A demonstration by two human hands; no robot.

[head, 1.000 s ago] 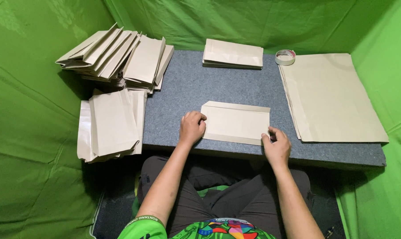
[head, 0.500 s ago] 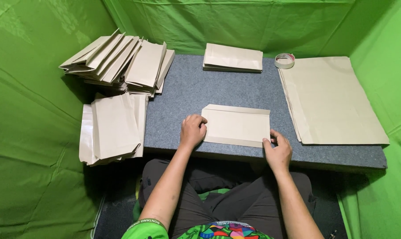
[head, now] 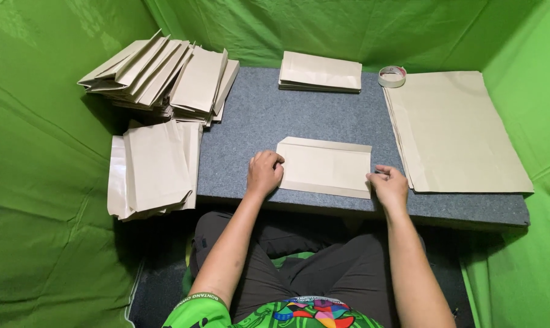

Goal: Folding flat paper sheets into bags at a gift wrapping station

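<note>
A folded paper bag (head: 324, 166) lies flat on the grey table (head: 256, 121), near its front edge, between the two hands. The left hand (head: 264, 172) is curled into a loose fist, knuckles pressing at the bag's left end; the right hand (head: 389, 185) rests at its right end with fingers bent on the edge, clamped on nothing as far as I can tell. The bag looks light, thin and limp, likely to bend or crease if lifted by one corner, and smooth enough to slide on the felt-like top, so the short ends, where the hands are, seem the best places to take hold. Its long axis runs left to right, slightly tilted, with a folded flap along the far long edge. Nearby are a bag stack (head: 320, 72) at the back, tape (head: 392, 76), big sheets (head: 457, 130) to the right, and bag piles (head: 165, 76) to the left
</note>
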